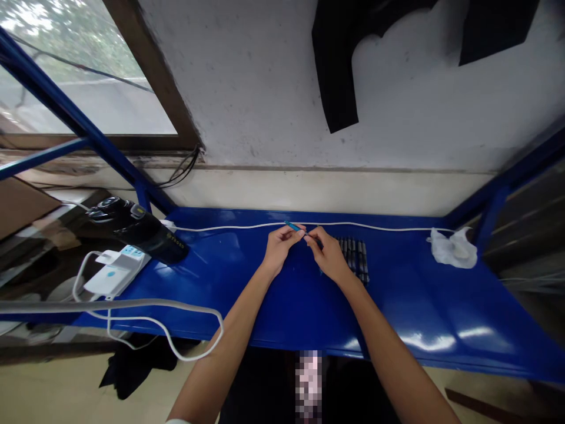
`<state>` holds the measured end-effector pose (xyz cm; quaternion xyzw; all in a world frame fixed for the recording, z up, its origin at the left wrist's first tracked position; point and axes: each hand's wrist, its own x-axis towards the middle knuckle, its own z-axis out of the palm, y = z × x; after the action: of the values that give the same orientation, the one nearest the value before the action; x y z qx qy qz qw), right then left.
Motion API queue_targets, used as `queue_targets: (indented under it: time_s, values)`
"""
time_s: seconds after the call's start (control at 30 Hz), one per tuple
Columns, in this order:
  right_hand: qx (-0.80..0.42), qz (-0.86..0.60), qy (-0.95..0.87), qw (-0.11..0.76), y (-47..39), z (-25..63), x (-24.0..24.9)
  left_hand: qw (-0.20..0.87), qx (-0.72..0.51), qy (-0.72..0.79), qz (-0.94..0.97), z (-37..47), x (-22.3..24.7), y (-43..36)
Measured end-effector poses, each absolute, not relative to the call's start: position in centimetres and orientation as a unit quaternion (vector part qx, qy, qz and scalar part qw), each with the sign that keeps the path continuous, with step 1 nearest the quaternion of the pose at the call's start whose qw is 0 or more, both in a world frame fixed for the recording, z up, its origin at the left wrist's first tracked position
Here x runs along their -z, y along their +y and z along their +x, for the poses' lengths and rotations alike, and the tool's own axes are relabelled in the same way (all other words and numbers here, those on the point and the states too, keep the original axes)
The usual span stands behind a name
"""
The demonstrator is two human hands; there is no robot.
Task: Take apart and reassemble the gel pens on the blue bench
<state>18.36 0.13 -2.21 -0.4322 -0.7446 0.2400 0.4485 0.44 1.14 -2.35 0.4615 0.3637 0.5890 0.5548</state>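
Observation:
A slim pen with a blue end is held between both hands above the blue table. My left hand is closed around its blue part, which sticks out past the fingers to the upper left. Fingers of my right hand pinch the darker end of the same pen; its tip is partly covered. Just right of that hand lies a row of several dark pens, side by side, partly hidden by the hand and wrist.
On the left stand a black bottle and a white power strip with looping white cable. Another white cable runs along the back of the blue table. A crumpled white plastic bag lies at right. Blue frame posts flank the table.

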Motion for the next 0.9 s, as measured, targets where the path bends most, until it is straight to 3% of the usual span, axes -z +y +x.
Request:
queue_targets:
  time_s: [0.47,0.9]
  values:
    - [-0.239,-0.435,-0.734,0.463,0.1,18.4,1.9,0.574,-0.607,0.352,0.422,0.5,2.3,1.2]
    - [-0.341,-0.43,-0.7,0.456,-0.3,18.3,0.8,0.6,-0.612,0.342,0.386,0.3,1.4,0.9]
